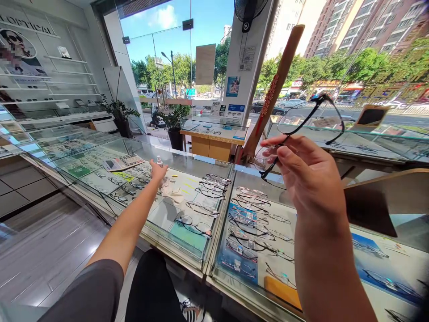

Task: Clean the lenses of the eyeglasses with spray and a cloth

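Raised at the right, my right hand (306, 167) pinches a pair of dark-framed eyeglasses (303, 123) between thumb and fingers. The temples point up and to the right, and part of the frame lies behind the fingers. My left arm stretches over the glass counter, where my left hand (158, 171) has its fingers around a small clear spray bottle (159, 159) with a white top. Just below that hand, a crumpled pale cloth (172, 194) lies on the glass.
The glass display counter (209, 259) holds many rows of eyeglasses (196, 227). A printed leaflet (124, 162) lies on it at the left. A tilted brown wooden post (276, 85) stands beyond. Potted plants (123, 114) and a second display case (214, 134) are near the windows.
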The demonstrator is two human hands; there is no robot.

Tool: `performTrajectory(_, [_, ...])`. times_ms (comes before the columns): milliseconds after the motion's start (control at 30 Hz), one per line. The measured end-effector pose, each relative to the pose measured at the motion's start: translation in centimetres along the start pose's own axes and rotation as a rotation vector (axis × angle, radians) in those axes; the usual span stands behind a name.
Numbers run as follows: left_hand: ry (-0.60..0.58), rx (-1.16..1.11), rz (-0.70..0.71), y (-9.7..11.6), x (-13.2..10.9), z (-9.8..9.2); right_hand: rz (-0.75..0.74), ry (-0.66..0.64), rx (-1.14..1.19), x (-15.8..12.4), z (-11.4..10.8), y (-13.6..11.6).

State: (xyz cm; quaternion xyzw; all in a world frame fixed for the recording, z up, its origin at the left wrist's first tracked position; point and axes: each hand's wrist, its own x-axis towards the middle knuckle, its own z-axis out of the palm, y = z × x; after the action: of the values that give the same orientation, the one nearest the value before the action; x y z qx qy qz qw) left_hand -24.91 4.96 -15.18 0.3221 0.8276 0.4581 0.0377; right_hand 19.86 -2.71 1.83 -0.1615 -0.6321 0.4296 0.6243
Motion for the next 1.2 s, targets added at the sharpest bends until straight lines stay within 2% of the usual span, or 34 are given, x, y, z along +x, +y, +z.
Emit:
performTrajectory(100, [0.003, -0.092, -0.059, 1.1, 0.0, 0.0, 0.006, -0.010, -0.007, 0.2, -0.4, 0.0])
performTrajectory(167, [0.007, -0.189, -0.018, 3.4, -0.4, 0.2, 0.009, -0.016, -0.028, 0.4, -0.7, 0.1])
performTrajectory(267, [-0.047, -0.394, 0.138, 9.3, -1.9, 0.9, 0.003, -0.025, -0.070, 0.7, -1.1, 0.4])
performTrajectory(367, [-0.182, -0.611, 0.303, 16.2, -5.4, 1.1, 0.004, -0.035, -0.107, 1.0, -1.4, 0.8])
performTrajectory(433, [-0.328, -0.742, 0.401, 19.9, -8.8, 0.3, 0.023, -0.041, -0.120, 1.1, -1.5, 1.0])
performTrajectory(500, [-0.717, -1.014, 0.498, 22.3, -12.3, -1.3, 0.054, -0.068, -0.120, 1.1, -1.6, 1.1])
performTrajectory(533, [-0.874, -1.087, 0.521, 23.0, -13.8, -2.2, 0.076, -0.091, -0.117, 1.1, -1.6, 1.2])
performTrajectory(567, [-0.997, -1.118, 0.533, 23.4, -15.1, -3.1, 0.099, -0.116, -0.111, 1.1, -1.6, 1.2])
performTrajectory(633, [-1.164, -1.132, 0.520, 23.7, -16.6, -4.6, 0.141, -0.161, -0.084, 1.2, -1.3, 1.3])
performTrajectory(700, [-1.285, -1.118, 0.512, 23.5, -17.0, -5.2, 0.176, -0.200, -0.051, 1.2, -0.9, 1.6])
performTrajectory(767, [-1.358, -1.108, 0.517, 23.2, -16.8, -5.0, 0.207, -0.239, -0.039, 1.2, -0.5, 2.1])
performTrajectory(833, [-1.367, -1.087, 0.530, 22.9, -16.5, -4.2, 0.235, -0.286, -0.047, 1.2, -0.1, 2.8])
performTrajectory(967, [-1.270, -0.996, 0.510, 22.9, -16.4, -2.5, 0.265, -0.358, -0.050, 1.3, 0.2, 3.8])
performTrajectory(1100, [-1.214, -0.952, 0.461, 23.0, -16.6, -1.5, 0.257, -0.350, -0.050, 1.2, 0.0, 3.8])
performTrajectory(1200, [-1.191, -0.946, 0.479, 23.1, -16.7, -1.2, 0.261, -0.369, -0.053, 1.2, -0.1, 3.7])
